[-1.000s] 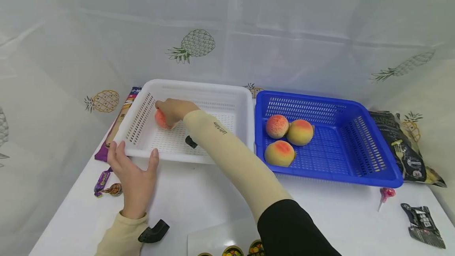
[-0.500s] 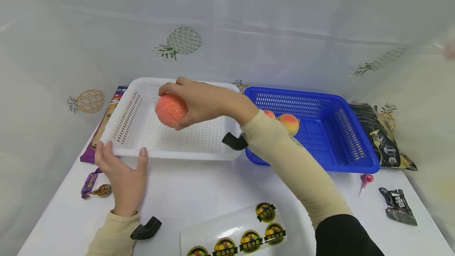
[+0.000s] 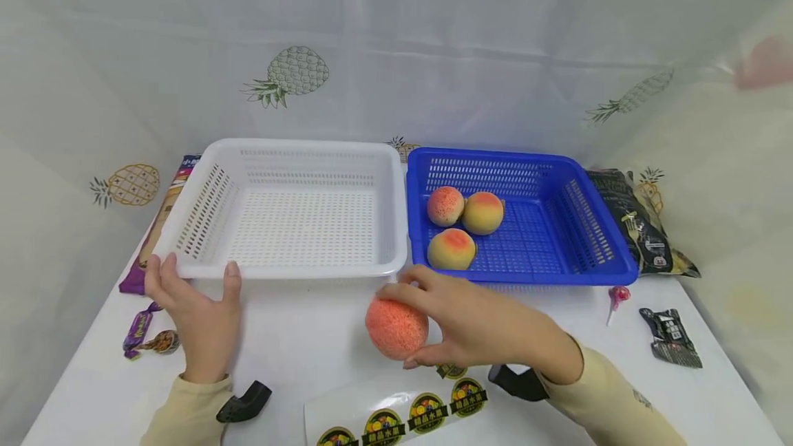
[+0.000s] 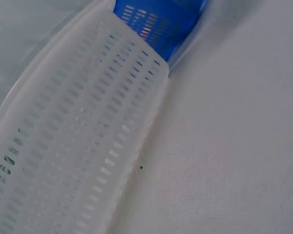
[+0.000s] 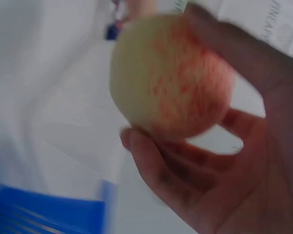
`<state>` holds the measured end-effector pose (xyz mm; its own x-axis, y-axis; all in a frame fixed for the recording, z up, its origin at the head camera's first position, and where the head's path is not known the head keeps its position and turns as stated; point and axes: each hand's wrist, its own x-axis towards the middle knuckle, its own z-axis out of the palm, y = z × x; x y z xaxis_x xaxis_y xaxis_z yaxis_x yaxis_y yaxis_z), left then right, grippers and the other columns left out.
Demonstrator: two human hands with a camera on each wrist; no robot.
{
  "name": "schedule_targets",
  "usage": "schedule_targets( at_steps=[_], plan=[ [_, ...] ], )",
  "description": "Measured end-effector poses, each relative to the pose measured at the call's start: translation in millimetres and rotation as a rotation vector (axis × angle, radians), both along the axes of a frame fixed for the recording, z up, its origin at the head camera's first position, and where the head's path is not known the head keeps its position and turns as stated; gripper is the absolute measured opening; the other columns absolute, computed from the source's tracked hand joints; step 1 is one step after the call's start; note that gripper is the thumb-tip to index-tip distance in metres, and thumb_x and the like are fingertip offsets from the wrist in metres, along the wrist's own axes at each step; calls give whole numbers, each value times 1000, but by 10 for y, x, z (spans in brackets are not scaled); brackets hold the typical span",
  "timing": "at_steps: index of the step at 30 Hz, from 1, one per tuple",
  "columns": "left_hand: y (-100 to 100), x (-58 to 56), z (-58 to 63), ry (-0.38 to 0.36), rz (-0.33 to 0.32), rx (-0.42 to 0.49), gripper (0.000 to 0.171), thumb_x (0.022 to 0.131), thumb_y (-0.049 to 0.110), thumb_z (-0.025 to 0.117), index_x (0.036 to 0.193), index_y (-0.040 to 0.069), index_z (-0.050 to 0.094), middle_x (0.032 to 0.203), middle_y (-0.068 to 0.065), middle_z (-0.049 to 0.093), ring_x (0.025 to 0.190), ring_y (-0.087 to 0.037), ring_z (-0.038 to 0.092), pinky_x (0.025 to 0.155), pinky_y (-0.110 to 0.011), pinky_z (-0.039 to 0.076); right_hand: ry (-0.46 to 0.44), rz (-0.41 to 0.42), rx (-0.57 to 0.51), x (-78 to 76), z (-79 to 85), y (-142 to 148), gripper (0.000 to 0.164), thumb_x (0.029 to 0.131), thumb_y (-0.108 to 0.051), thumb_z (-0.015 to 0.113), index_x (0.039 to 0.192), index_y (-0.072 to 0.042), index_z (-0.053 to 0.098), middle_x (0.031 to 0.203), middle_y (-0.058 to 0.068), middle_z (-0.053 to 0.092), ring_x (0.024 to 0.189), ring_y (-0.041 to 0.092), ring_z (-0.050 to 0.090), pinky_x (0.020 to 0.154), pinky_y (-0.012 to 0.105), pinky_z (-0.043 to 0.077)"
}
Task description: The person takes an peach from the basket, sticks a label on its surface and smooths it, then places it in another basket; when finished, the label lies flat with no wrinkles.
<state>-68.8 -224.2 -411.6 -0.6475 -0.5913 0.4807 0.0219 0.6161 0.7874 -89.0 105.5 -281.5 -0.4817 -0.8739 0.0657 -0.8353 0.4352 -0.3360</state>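
Note:
My right hand (image 3: 477, 319) grips a peach (image 3: 396, 327) between thumb and fingers, above the white table just in front of the two baskets. In the right wrist view the peach (image 5: 171, 78) shows a pale yellow side with a red blush. My left hand (image 3: 201, 319) has its fingers spread, touching the front left corner of a white plastic basket (image 3: 297, 271), with the thumb at its front rim. Nothing lies in that basket. Three peaches (image 3: 451, 249) sit in the left part of the blue basket (image 3: 526, 279) beside it.
A sheet of round fruit stickers (image 3: 396, 418) lies at the front. Wrapped candy (image 3: 138, 329) and a lollipop (image 3: 162, 342) are at left, a pink lollipop (image 3: 616, 298) and a black packet (image 3: 671, 337) at right. Snack bags flank the baskets, including a black bag (image 3: 638, 226).
My right hand has lifted the peach out of the white basket and carried it right and toward me, over the table. The left hand stays at the white basket's corner.

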Motion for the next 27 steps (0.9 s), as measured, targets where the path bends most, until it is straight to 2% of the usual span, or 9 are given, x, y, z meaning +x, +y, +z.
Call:
schedule_targets(
  at_steps=[5, 10, 13, 16, 17, 20, 23, 25, 27],
  plan=[
    [5, -24, -26, -5, -6, 5, 76, 77, 31, 62, 136, 8, 21, 144, -4, 5, 132, -15, 10, 106, -39, 17, -58, -166, -6, 114, -536, 88, 72, 68, -43, 73, 129, -27, 39, 108, -6, 43, 85, 5, 50, 77, 24, 45],
    [18, -24, -45, 0, -7, -1, 75, 77, 31, 62, 135, 7, 21, 144, -6, 5, 132, -16, 10, 106, -40, 16, -56, -302, -28, 120, -837, 75, 71, 67, -42, 73, 128, -24, 41, 105, -3, 46, 86, 7, 51, 78, 26, 46],
    [24, -22, -42, -3, -7, -2, 74, 77, 31, 62, 135, 7, 21, 144, -7, 5, 132, -16, 9, 107, -39, 15, -47, -364, -36, 97, -928, 69, 72, 68, -43, 72, 129, -22, 40, 104, -2, 47, 87, 8, 51, 78, 26, 46],
    [27, -17, -25, -20, -4, 4, 74, 78, 32, 61, 136, 9, 21, 144, -6, 4, 132, -16, 10, 106, -39, 18, -29, -377, -25, 75, -970, 67, 74, 70, -46, 69, 132, -21, 38, 105, 0, 48, 87, 9, 51, 77, 26, 46],
    [26, -16, -15, -28, -1, 3, 73, 78, 32, 61, 136, 9, 21, 145, -6, 4, 130, -18, 16, 104, -40, 21, -24, -377, -14, 72, -974, 68, 75, 71, -47, 68, 133, -21, 37, 106, 1, 48, 87, 9, 51, 76, 26, 46],
    [34, -2, 14, -75, 24, 0, 71, 79, 33, 60, 136, 11, 24, 145, 0, 3, 114, -23, 35, 89, -36, 33, 1, -372, 28, 69, -976, 74, 78, 73, -49, 65, 137, -21, 31, 111, 2, 47, 90, 10, 50, 75, 26, 47],
    [50, 14, 71, -113, 69, -28, 69, 78, 35, 60, 136, 15, 28, 145, 3, 4, 89, -22, 43, 71, -27, 33, 15, -381, 59, 64, -981, 80, 81, 74, -50, 64, 139, -20, 27, 114, 2, 45, 95, 12, 50, 77, 28, 47],
    [78, 31, 139, -94, 106, -37, 67, 76, 33, 63, 134, 18, 33, 143, 6, 8, 81, -16, 43, 66, -20, 31, 9, -390, 63, 58, -987, 84, 81, 74, -50, 64, 139, -19, 26, 117, 3, 45, 98, 13, 50, 79, 29, 48],
    [127, 60, 240, -18, 125, -42, 63, 74, 29, 65, 130, 15, 39, 138, 6, 16, 76, -9, 42, 66, -16, 31, -8, -394, 58, 52, -996, 90, 81, 75, -50, 63, 138, -18, 25, 118, 3, 44, 102, 15, 49, 81, 30, 47]
  ],
)
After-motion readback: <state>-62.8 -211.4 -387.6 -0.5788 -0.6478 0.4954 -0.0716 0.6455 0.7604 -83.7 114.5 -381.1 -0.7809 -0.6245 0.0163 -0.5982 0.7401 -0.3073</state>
